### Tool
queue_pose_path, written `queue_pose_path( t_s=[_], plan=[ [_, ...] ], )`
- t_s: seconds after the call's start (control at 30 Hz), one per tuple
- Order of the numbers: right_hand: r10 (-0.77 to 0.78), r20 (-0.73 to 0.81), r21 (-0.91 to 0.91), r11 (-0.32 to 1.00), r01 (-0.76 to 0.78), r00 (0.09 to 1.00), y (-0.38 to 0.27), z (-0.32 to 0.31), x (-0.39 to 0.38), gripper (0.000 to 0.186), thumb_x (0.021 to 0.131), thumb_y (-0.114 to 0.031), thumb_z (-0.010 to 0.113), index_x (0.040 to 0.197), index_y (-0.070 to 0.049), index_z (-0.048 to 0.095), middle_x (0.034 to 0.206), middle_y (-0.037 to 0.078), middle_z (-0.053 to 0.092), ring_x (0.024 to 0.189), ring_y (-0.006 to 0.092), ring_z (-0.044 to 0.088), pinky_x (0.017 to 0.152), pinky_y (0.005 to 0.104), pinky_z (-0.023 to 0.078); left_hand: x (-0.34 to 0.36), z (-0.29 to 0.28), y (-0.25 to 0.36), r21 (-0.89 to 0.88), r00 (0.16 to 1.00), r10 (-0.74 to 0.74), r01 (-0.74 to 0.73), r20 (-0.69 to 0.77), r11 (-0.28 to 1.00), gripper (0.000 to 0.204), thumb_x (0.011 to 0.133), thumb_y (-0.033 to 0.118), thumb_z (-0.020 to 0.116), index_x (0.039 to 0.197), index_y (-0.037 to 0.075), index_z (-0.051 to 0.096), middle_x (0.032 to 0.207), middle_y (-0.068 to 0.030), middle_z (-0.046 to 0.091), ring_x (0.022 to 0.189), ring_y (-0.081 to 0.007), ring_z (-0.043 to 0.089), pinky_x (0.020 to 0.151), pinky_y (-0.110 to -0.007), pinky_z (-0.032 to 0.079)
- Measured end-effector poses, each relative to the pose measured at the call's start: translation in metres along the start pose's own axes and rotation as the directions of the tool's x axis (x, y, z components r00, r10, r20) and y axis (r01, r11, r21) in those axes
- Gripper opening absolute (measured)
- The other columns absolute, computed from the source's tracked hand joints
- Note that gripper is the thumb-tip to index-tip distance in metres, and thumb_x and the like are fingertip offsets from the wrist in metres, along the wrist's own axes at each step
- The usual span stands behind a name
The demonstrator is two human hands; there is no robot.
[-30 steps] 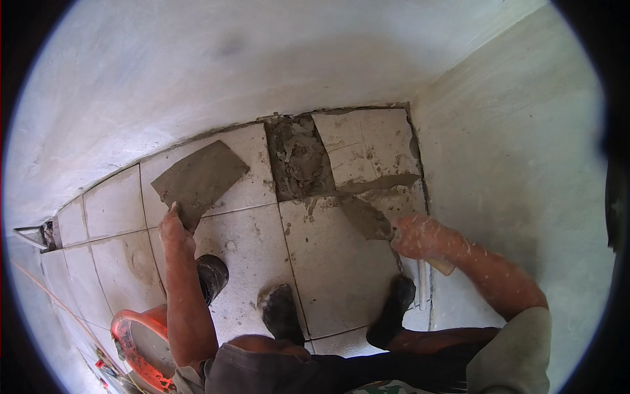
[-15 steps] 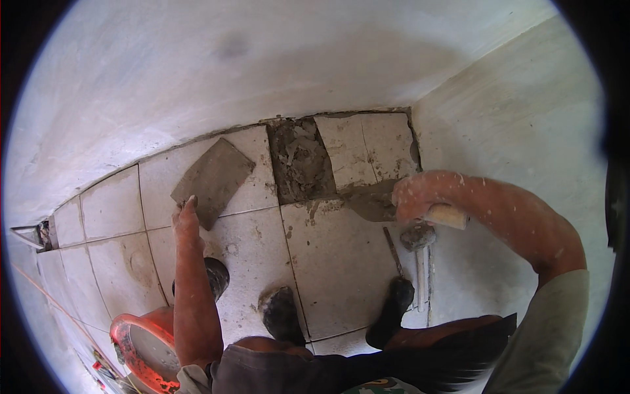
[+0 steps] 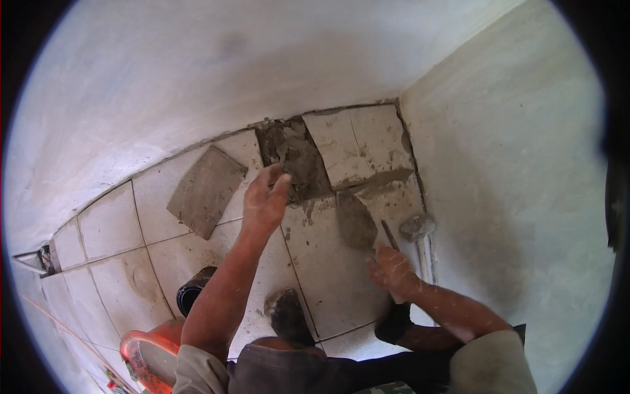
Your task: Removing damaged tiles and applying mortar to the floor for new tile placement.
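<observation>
My left hand (image 3: 268,200) reaches over the patch of rough grey mortar (image 3: 302,164) where a tile is absent from the floor, its fingers slightly bent and apart. My right hand (image 3: 390,269) grips a trowel whose mortar-smeared blade (image 3: 356,220) rests over the tile below the patch. A grey cut tile piece (image 3: 205,192) lies on the floor tiles left of the patch. Right of the trowel are a thin metal bar (image 3: 388,233) and a mallet (image 3: 417,227) with a pale handle. A cracked pale tile (image 3: 354,141) sits in the corner beside the patch.
A red bucket (image 3: 131,348) of grey mix and a dark cylindrical container (image 3: 191,289) stand at lower left. White walls (image 3: 499,164) meet at the back right corner. My feet (image 3: 289,318) are on the tiles. A small opening (image 3: 46,258) is at the far left.
My left hand has left the grey tile piece lying on the floor and moved right to the mortar patch. My right hand, with the trowel, went up, then came down and left.
</observation>
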State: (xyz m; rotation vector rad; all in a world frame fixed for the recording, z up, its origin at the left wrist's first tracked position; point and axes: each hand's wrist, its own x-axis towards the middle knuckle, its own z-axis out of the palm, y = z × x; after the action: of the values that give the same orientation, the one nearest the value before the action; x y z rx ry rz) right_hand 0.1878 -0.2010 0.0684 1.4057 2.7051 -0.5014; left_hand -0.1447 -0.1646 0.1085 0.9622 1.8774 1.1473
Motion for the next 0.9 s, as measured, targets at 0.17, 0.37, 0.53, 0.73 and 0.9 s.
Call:
queue_pose_path(
  t_s=[0.17, 0.37, 0.53, 0.73, 0.9],
  plan=[
    [0.374, 0.195, 0.148, 0.903, -0.404, 0.907, -0.048, -0.011, 0.033, 0.038, 0.081, -0.029, 0.061, 0.101, 0.003, 0.053, 0.081, 0.024, 0.062, 0.076, 0.0396, 0.063, 0.070, 0.0441, 0.051, 0.007, 0.059, -0.014, 0.115, 0.977, -0.007, -0.018, 0.213, 0.993, 0.040, 0.085, 0.025, 0.058, 0.115, -0.003, 0.056, 0.107, -0.0202, 0.062, 0.100, -0.0337, 0.060, 0.087, -0.039, 0.047],
    [0.352, 0.159, 0.092, 0.925, -0.368, 0.923, -0.052, -0.052, 0.052, 0.031, 0.081, -0.024, 0.062, 0.096, 0.001, 0.051, 0.081, 0.022, 0.062, 0.074, 0.0390, 0.063, 0.068, 0.0441, 0.051, 0.012, 0.090, 0.008, 0.470, 0.863, 0.476, -0.496, 0.171, 0.730, 0.040, 0.083, 0.030, 0.064, 0.112, 0.003, 0.058, 0.112, -0.0158, 0.057, 0.104, -0.0345, 0.054, 0.089, -0.040, 0.044],
    [0.262, 0.027, 0.034, 0.964, -0.263, 0.965, -0.036, -0.050, 0.056, 0.029, 0.080, -0.022, 0.064, 0.095, 0.001, 0.052, 0.075, 0.021, 0.061, 0.073, 0.0395, 0.062, 0.067, 0.0447, 0.050, 0.053, 0.092, 0.030, 0.599, 0.806, 0.562, -0.545, 0.183, 0.586, 0.031, 0.084, 0.030, 0.063, 0.102, 0.005, 0.060, 0.108, -0.0134, 0.059, 0.099, -0.0337, 0.056, 0.082, -0.041, 0.045],
    [0.391, 0.080, 0.244, 0.884, -0.398, 0.917, -0.019, -0.038, 0.056, 0.027, 0.083, -0.025, 0.061, 0.095, -0.002, 0.053, 0.086, 0.022, 0.062, 0.083, 0.0416, 0.061, 0.073, 0.0447, 0.049, 0.074, 0.082, 0.042, 0.612, 0.887, 0.330, -0.461, 0.322, 0.643, 0.023, 0.088, 0.030, 0.057, 0.090, 0.008, 0.062, 0.081, -0.0123, 0.064, 0.078, -0.0354, 0.062, 0.068, -0.045, 0.048],
    [0.318, 0.289, 0.836, 0.375, -0.399, 0.903, -0.049, -0.079, 0.075, 0.030, 0.089, -0.032, 0.056, 0.082, -0.002, 0.057, 0.063, 0.009, 0.056, 0.055, 0.0199, 0.058, 0.054, 0.0315, 0.047, 0.056, 0.041, 0.020, 0.144, 0.999, 0.045, -0.046, 0.010, 0.989, 0.035, 0.087, 0.033, 0.056, 0.078, 0.000, 0.064, 0.065, -0.0139, 0.064, 0.063, -0.0284, 0.064, 0.061, -0.038, 0.047]
  ],
)
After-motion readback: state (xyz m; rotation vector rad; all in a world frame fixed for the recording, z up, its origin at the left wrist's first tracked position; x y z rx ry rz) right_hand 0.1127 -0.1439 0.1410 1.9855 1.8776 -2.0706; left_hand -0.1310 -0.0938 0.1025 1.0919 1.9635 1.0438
